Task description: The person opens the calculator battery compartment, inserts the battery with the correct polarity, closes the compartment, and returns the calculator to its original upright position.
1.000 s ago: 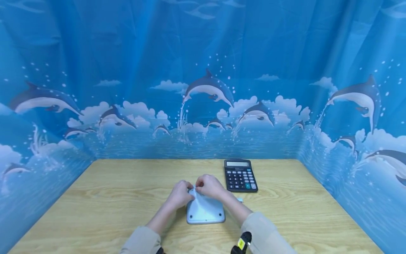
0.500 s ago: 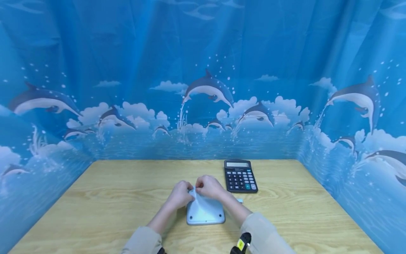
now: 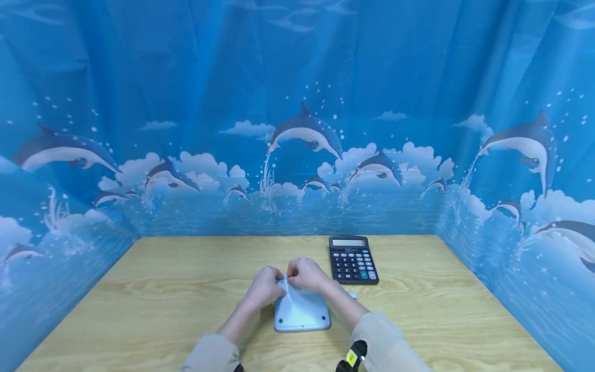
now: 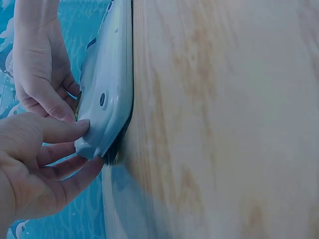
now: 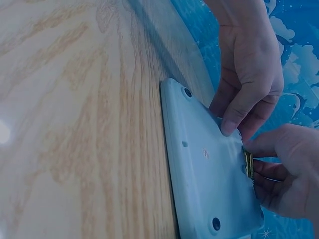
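A pale blue device (image 3: 301, 312), shaped like a desk calculator, lies underside up with dark round feet showing; its front is hidden. My left hand (image 3: 266, 287) grips its far left part, thumb on the underside and fingers beneath the edge, as the left wrist view shows. At the far edge, my right hand (image 3: 306, 274) pinches a small gold-coloured battery (image 5: 248, 164) between thumb and fingers, right at the device's edge. Fingers cover most of the battery. In the right wrist view both hands, the left hand (image 5: 251, 74) and the right hand (image 5: 289, 169), meet at this edge.
A black calculator (image 3: 352, 260) lies face up beyond my right forearm. A small pale blue piece (image 3: 353, 295) shows partly behind that forearm. The wooden table (image 3: 186, 289) is enclosed by a blue dolphin curtain (image 3: 297, 206) at its back and sides.
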Demonstrator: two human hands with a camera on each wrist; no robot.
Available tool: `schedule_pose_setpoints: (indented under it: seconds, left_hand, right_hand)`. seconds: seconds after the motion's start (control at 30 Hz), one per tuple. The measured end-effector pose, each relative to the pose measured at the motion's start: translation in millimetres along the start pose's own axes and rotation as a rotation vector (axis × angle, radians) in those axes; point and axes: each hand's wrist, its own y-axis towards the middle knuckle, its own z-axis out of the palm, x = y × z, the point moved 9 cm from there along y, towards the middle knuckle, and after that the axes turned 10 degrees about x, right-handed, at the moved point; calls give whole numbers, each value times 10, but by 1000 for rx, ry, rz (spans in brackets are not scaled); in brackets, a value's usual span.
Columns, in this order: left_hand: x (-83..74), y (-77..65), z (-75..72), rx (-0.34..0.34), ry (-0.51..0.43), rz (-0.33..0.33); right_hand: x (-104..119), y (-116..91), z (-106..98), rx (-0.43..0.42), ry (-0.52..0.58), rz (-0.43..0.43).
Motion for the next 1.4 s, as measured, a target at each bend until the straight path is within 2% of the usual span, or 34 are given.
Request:
schedule_pose_setpoints:
  seconds: [0.3,0.7,0.93,1.1,1.4]
  left_hand:
    - [17,-1,18,4,-12,-14]
    - [2,17,-8,-4,-7,6]
    - [-14,5,-9,-5,0,33]
    - [-18,16,-9,-7,2,24]
    - [-14,12,-11,-10,-1,31]
  right_hand:
    - [-39,2,35,26,40,35]
    - [-21,15,8,43,52,25]
    - [-83,12,24,59,121,71]
    - [-134,6,-2,49,156,102]
    - [-111,-9,-18,64,150,112]
